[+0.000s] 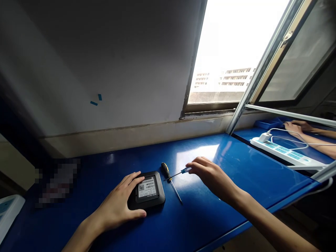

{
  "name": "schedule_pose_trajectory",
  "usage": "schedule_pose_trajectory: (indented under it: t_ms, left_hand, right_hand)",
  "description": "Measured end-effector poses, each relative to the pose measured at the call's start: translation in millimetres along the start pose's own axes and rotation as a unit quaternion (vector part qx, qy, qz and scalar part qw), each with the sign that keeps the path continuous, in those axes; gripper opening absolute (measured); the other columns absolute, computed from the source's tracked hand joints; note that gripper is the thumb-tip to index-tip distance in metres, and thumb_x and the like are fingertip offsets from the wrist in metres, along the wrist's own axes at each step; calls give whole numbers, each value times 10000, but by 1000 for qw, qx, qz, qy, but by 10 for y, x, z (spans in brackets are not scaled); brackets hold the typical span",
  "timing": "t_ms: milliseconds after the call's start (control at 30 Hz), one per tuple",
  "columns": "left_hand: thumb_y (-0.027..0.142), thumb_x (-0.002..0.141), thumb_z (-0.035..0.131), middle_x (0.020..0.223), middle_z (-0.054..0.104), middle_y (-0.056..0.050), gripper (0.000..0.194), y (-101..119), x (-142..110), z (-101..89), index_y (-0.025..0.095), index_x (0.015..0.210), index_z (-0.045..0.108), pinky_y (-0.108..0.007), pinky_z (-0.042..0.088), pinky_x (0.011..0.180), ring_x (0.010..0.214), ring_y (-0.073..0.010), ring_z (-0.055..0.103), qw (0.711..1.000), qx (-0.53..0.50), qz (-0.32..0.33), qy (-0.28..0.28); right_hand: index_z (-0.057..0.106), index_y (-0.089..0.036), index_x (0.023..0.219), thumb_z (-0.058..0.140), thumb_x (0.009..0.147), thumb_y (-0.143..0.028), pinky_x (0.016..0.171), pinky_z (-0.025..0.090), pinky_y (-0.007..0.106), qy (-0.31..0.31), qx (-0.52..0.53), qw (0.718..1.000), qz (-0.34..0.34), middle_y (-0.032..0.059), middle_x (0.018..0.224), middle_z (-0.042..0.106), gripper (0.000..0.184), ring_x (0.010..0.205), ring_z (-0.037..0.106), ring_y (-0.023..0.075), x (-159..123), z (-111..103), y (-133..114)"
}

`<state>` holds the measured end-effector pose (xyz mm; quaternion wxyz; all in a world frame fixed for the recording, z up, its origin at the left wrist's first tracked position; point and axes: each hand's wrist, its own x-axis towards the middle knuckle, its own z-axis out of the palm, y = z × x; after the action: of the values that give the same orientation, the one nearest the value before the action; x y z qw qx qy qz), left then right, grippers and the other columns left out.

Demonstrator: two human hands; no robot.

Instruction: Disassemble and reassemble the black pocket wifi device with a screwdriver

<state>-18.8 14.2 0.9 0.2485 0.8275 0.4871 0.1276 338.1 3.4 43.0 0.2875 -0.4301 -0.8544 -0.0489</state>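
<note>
A black, square electronic device (160, 200) with rounded corners lies on the blue table, its face with the white barcode label up. My left hand (119, 197) grips its left side, fingers over the back edge and label recess, thumb along the front. My right hand (207, 175) is closed around the blue handle of a small screwdriver (185, 170), just right of the device. Its thin shaft points left and crosses above a second screwdriver (166, 170). That one has a black and yellow handle and lies on the table beside the device.
A metal frame (240, 101) stands at the table's right end. Beyond it are a white power strip (283, 152) with a plugged-in charger, a blue tray (267, 123) and another person's hands (295, 127). A white object (12, 213) sits at far left, near a blurred patch.
</note>
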Motion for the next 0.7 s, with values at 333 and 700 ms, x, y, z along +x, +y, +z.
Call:
schedule_pose_trajectory:
  t_ms: [333,700]
  left_hand:
    - [522,715,858,1679,338,-81,914,-34,11,17,308,1518,476,-590,330,1229,1534,-384,317,1000,-4,-4,-3]
    - [529,703,869,1678,342,-75,926,-35,21,14,310,1513,479,-581,327,1235,1538,-378,313,1000,-3,-2,-3]
  right_hand:
    - [722,-176,1117,595,990,-122,696,591,335,-57,-40,997,-23,83,973,710,187,851,664,204,129,12,-49]
    - [735,-175,1135,608,979,-107,686,596,331,-76,-46,996,-24,89,987,725,213,865,685,214,226,-60,-125]
